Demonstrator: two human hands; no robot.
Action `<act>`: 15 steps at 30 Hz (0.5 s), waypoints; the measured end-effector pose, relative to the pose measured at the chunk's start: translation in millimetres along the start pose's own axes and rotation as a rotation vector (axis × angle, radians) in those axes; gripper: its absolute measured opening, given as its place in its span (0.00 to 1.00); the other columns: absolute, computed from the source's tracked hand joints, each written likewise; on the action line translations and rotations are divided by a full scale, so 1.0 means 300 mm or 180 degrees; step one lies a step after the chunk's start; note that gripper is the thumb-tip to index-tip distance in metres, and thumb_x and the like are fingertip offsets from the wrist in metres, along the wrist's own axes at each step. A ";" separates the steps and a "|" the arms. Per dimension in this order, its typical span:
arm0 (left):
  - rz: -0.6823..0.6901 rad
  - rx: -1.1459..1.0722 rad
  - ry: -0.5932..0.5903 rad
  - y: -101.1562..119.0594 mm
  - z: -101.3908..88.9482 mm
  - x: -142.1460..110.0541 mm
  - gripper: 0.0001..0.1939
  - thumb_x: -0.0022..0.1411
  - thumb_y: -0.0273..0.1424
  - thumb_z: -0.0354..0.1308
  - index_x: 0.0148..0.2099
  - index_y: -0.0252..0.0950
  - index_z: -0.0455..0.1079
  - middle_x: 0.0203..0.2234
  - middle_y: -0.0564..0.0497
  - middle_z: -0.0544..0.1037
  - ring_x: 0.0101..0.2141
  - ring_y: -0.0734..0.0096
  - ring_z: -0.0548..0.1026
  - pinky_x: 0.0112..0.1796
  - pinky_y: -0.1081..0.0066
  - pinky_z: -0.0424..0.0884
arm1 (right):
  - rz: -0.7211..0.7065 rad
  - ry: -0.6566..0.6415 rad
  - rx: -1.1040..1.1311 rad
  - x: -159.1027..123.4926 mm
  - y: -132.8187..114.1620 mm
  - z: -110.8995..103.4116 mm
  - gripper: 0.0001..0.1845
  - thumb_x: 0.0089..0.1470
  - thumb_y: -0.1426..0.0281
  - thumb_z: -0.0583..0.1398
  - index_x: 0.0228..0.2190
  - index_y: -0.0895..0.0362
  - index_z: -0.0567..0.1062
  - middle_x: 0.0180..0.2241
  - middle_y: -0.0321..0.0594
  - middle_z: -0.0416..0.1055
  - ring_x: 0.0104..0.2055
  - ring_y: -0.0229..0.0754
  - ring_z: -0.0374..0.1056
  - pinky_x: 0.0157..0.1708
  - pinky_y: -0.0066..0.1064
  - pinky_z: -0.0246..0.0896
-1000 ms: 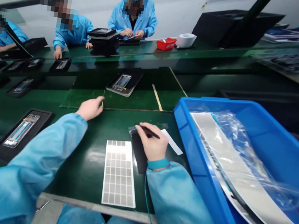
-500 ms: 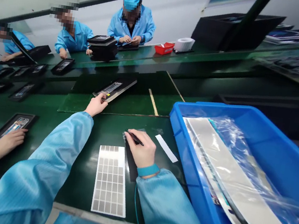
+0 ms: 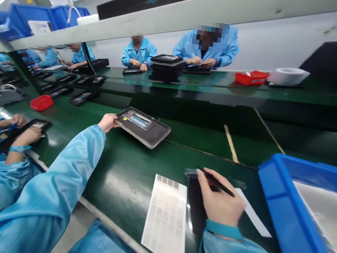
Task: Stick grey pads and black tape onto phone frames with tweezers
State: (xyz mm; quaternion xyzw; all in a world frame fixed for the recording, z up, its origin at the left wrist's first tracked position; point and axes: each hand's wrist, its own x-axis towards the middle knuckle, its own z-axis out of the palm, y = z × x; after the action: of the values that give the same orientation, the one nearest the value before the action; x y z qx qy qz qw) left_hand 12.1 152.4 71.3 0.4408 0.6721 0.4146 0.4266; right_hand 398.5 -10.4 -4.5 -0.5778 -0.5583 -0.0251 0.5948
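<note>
Co-worker's hand [image 3: 29,137]: resting on a black tray at the far left, near a small red box [image 3: 41,102].

Left hand [image 3: 108,122]: loose and not gripping, fingertips touching the end of the big tray.

Big tray [image 3: 157,135]: dark grey, holding a phone frame [image 3: 136,119], flat on the green belt [image 3: 130,171].

Change: the big tray now lies flat, not slanted as it was just before.

Label sheet [image 3: 166,223]: pale, marked in little squares, on the belt.

Right hand [image 3: 219,201]: fingers together, pinching a black pen [image 3: 218,183] above a dark strip [image 3: 195,202].

White strip [image 3: 253,213]: on the belt, just beside the right hand.

Blue bin [image 3: 294,217]: holds shiny silver sheets [image 3: 323,213].
</note>
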 end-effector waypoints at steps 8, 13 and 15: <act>-0.0033 0.1164 -0.1330 -0.041 -0.039 -0.162 0.16 0.67 0.36 0.60 0.53 0.32 0.71 0.44 0.45 0.77 0.41 0.65 0.77 0.43 0.60 0.77 | -0.0121 -0.0013 -0.0449 0.012 0.014 0.012 0.10 0.55 0.58 0.66 0.30 0.51 0.81 0.33 0.45 0.82 0.36 0.57 0.79 0.35 0.44 0.73; 0.0729 0.1737 -0.1779 -0.050 0.034 -0.268 0.11 0.57 0.26 0.63 0.44 0.34 0.78 0.39 0.47 0.80 0.44 0.61 0.77 0.53 0.59 0.70 | 0.0543 -0.0124 0.0019 -0.001 -0.057 -0.057 0.13 0.50 0.58 0.69 0.31 0.55 0.82 0.31 0.41 0.81 0.32 0.49 0.78 0.37 0.42 0.75; 0.1089 0.1815 -0.1753 -0.056 0.060 -0.311 0.16 0.57 0.26 0.60 0.49 0.35 0.76 0.49 0.44 0.76 0.53 0.55 0.72 0.59 0.55 0.63 | 0.0813 -0.0113 0.0374 -0.023 -0.099 -0.097 0.11 0.49 0.61 0.69 0.32 0.55 0.82 0.32 0.41 0.82 0.32 0.47 0.78 0.35 0.39 0.75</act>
State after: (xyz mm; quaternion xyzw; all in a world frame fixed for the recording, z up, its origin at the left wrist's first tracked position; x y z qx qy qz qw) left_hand 48.1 63.0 69.6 0.7404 0.5380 0.1440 0.3763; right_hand 394.2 -45.2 18.7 -0.6087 -0.4912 0.0937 0.6160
